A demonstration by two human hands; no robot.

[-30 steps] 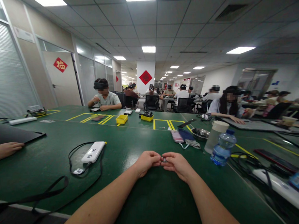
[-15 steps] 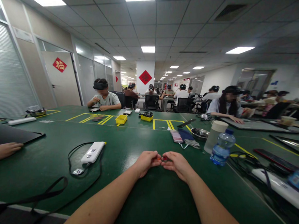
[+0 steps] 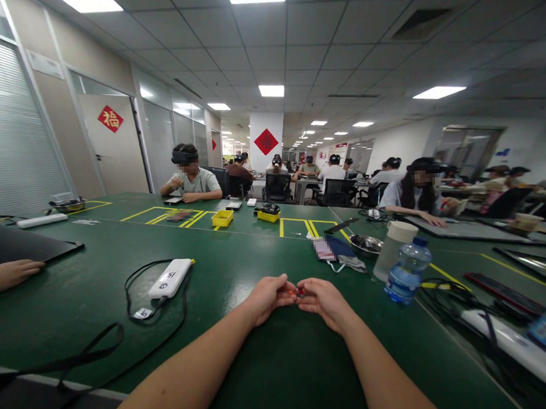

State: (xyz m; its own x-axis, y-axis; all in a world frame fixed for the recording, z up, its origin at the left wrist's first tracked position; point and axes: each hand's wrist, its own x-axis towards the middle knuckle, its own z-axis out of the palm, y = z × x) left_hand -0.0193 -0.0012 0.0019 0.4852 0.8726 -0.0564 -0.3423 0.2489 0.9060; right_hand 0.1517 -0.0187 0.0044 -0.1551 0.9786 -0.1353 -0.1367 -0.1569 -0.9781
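My left hand [image 3: 271, 299] and my right hand [image 3: 324, 302] meet fingertip to fingertip just above the green table [image 3: 239, 250]. Pinched in my left fingers is a small orange-red piece [image 3: 291, 292], mostly covered by them. A small dark red piece [image 3: 301, 291] shows between the fingers of my right hand. Both pieces are too small and too hidden for me to tell their kind, or whether they touch.
Left of my hands lies a white power bank [image 3: 170, 278] with a black cable. To the right stand a water bottle [image 3: 407, 270], a pale tumbler [image 3: 393, 249] and a metal bowl [image 3: 366, 243]. Yellow trays [image 3: 222, 218] sit farther back. Another person's hand [image 3: 20, 270] rests at left.
My hands stay nearly in place, fingertips together. The red piece at my right fingers shows slightly more. The view has shifted a little.
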